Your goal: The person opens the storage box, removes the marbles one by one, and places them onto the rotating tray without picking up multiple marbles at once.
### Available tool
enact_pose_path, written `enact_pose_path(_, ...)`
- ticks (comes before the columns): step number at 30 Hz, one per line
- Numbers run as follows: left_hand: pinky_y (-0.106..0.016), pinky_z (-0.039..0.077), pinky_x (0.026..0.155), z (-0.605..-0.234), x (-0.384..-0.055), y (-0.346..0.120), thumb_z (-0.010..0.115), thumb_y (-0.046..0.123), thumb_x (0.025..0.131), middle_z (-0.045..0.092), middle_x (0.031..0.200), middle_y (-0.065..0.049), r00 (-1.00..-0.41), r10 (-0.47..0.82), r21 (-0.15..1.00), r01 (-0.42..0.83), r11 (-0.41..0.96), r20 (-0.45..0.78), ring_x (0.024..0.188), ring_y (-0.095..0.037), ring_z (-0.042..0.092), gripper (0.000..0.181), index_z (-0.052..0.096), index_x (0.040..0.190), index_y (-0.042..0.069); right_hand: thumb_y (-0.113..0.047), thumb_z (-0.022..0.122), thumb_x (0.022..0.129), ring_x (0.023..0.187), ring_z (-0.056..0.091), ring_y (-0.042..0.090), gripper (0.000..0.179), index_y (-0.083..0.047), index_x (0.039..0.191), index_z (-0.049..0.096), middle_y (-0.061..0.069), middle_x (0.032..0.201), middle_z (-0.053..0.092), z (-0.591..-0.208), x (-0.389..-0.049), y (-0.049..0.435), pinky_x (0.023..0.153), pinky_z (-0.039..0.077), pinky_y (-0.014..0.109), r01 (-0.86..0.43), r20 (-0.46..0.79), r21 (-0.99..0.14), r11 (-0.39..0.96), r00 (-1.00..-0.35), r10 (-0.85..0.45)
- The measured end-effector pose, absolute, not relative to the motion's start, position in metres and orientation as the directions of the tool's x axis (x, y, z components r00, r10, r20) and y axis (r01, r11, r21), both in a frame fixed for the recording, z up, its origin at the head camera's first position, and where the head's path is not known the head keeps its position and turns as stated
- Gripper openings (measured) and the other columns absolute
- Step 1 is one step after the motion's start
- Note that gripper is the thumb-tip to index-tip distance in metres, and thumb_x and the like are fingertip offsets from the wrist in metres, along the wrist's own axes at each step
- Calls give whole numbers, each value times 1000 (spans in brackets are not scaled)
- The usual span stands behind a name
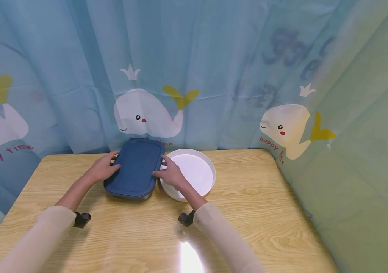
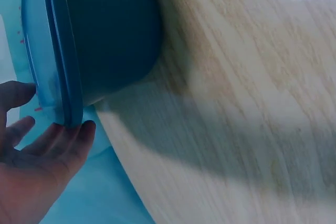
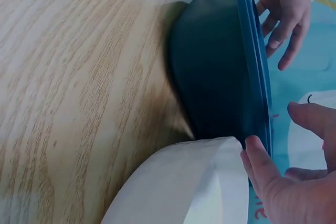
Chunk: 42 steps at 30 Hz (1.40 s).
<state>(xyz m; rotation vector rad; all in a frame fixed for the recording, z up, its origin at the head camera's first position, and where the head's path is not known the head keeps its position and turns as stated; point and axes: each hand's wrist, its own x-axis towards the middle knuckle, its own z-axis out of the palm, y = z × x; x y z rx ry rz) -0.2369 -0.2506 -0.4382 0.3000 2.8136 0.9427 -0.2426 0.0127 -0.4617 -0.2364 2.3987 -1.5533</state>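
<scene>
While both hands are at the rim of the dark blue container (image 3: 210, 61), its lid (image 1: 136, 167) is on, and the step in hand looks like steadying or shifting the closed box. The next move seems to call for even contact on both sides, with the right hand's grip firmed up first. The container is near the back of the table (image 1: 248, 189), by the curtain (image 1: 214, 76) and just left of the round white tray (image 1: 195, 174); whether those two touch, I cannot tell. It sits lid upward, its long axis running from the person's side toward the curtain, with the far end slanting right. The left hand (image 1: 101, 168) pinches the rim lightly between thumb and fingers; the right hand (image 1: 173, 174) only lays its fingertips against the rim, thumb spread away from them.
</scene>
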Motion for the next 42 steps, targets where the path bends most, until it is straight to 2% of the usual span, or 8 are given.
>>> enact_pose_path(5, -63, 40, 97, -440, -242, -250, 50, 7, 99, 38, 137, -45, -962, 253, 592, 148, 792, -98, 125, -58, 41, 59, 24, 145, -20, -14, 75, 88, 117, 61, 29, 78, -6, 154, 33, 18, 136, 55, -465, -245, 11, 89, 52, 35, 12, -134, -907, 421, -956, -262)
enact_pose_path(14, -64, 29, 105, -446, -249, -251, 46, 8, 100, 20, 148, -45, -949, 254, 619, 88, 781, -186, 134, -59, 26, 64, 15, 148, -19, -13, 76, 87, 113, 62, 28, 74, -7, 151, 40, 16, 134, 57, -468, -249, 8, 87, 52, 35, 19, -147, -888, 459, -958, -246)
enact_pose_path(21, -65, 26, 107, -444, -250, -250, 44, 8, 101, 14, 150, -44, -938, 247, 696, 8, 718, -244, 137, -59, 19, 68, 5, 151, -16, -15, 77, 86, 115, 58, 28, 71, -5, 148, 44, 16, 131, 59, -468, -250, 5, 93, 49, 37, 5, -141, -857, 515, -964, -225)
enact_pose_path(27, -64, 26, 108, -439, -249, -252, 44, 7, 101, 13, 151, -44, -927, 252, 740, -40, 671, -278, 138, -58, 18, 69, 2, 153, -13, -15, 79, 84, 118, 56, 28, 72, -6, 147, 46, 17, 130, 60, -465, -250, 2, 97, 46, 38, -5, -138, -839, 544, -965, -222)
enact_pose_path(34, -66, 38, 98, -438, -250, -261, 41, 2, 101, 5, 152, -43, -877, 305, 799, -135, 586, -372, 136, -60, 22, 71, -6, 155, -5, -9, 79, 84, 102, 64, 23, 74, -5, 148, 44, 18, 131, 59, -462, -248, -1, 89, 50, 32, 16, -156, -856, 517, -961, -228)
enact_pose_path(39, -71, 35, 96, -438, -251, -266, 40, -1, 101, -1, 154, -41, -852, 308, 805, -198, 560, -424, 137, -61, 17, 73, -10, 155, -1, -6, 79, 83, 85, 69, 19, 73, -5, 147, 45, 18, 132, 58, -462, -247, -2, 81, 53, 29, 42, -166, -874, 484, -962, -217)
enact_pose_path(42, -73, 33, 96, -436, -251, -266, 39, -4, 101, -3, 154, -41, -844, 310, 810, -221, 544, -439, 137, -62, 15, 74, -11, 155, -1, -5, 79, 83, 85, 69, 19, 71, -5, 146, 47, 17, 132, 58, -462, -246, -4, 80, 53, 28, 47, -170, -872, 487, -963, -210)
